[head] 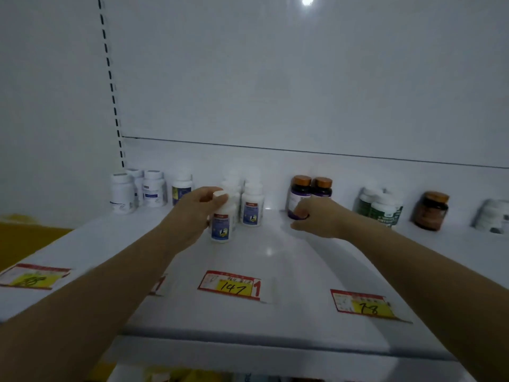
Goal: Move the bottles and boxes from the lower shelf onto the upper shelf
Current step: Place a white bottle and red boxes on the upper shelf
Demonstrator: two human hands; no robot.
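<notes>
My left hand (192, 213) grips a white bottle with a blue label (222, 219), standing upright on the upper shelf (270, 260) in front of several matching white bottles (252, 202). My right hand (314, 216) curls round the lower part of a dark purple bottle with a bronze cap (298, 193); a second such bottle (322, 187) stands just behind it. The lower shelf shows only as a dim strip at the bottom edge.
More white bottles (137, 190) stand at the back left. Green-labelled white bottles (381, 206), a brown jar (432, 210) and another white bottle (494, 216) line the back right. Price tags (231, 285) lie along the shelf's front. A slotted upright (111, 84) rises on the left.
</notes>
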